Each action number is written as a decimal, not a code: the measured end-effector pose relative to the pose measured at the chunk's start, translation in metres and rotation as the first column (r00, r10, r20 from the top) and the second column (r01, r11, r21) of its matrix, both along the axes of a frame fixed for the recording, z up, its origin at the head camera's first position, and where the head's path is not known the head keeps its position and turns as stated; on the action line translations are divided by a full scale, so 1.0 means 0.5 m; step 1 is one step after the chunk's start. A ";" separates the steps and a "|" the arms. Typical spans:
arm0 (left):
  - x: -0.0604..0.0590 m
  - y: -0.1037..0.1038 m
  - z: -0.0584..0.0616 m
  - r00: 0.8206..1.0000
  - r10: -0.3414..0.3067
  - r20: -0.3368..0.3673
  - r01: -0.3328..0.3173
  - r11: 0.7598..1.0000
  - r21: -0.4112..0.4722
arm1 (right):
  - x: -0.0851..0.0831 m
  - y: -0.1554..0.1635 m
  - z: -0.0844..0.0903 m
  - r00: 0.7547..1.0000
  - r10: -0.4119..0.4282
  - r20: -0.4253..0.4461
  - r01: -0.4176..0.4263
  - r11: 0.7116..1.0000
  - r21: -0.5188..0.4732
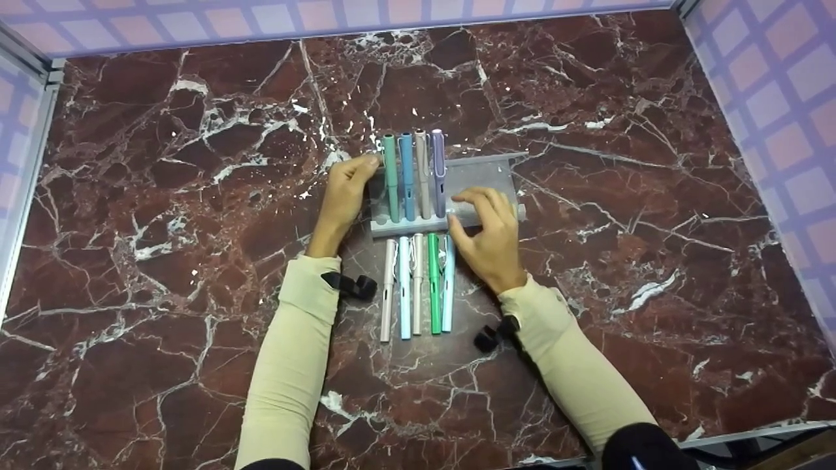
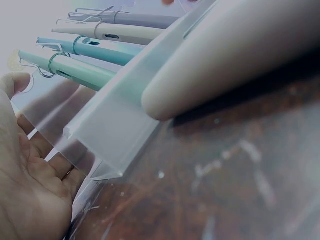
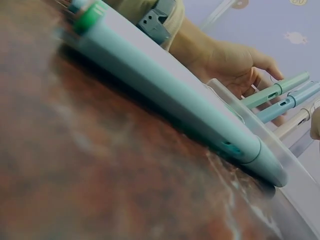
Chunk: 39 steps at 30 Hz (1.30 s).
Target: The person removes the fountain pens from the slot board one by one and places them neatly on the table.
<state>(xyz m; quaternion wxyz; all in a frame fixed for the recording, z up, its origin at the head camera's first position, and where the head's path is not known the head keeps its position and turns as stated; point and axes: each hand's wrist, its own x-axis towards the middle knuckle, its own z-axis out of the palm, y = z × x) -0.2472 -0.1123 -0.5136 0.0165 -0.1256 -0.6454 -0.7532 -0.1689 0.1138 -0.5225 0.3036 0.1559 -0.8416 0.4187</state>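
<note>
A clear plastic pen stand point(image 1: 480, 176) holds several pens side by side: a sage green pen point(image 1: 391, 179), a blue pen point(image 1: 407, 176), a beige pen point(image 1: 422, 175) and a purple pen point(image 1: 439, 175). My left hand point(image 1: 345, 199) holds the stand's left edge, thumb in front and fingers behind the clear panel, beside the green pen point(image 2: 80, 69). Over the right part of the stand, my right hand point(image 1: 488, 235) has its thumb and index finger apart, near the purple pen's lower end, with nothing seen between them.
In front of the stand lies a row of capped pens, among them a bright green pen point(image 1: 434, 284) and a light blue pen point(image 1: 449, 284) at the right end. They rest on a dark red marbled table point(image 1: 196, 365). Patterned panels point(image 1: 757, 72) border the table at the back and sides.
</note>
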 end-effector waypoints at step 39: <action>-0.001 -0.001 -0.001 1.000 0.001 0.023 0.000 1.000 -0.026 | -0.013 -0.010 0.011 0.971 0.010 0.240 0.000 0.999 -0.040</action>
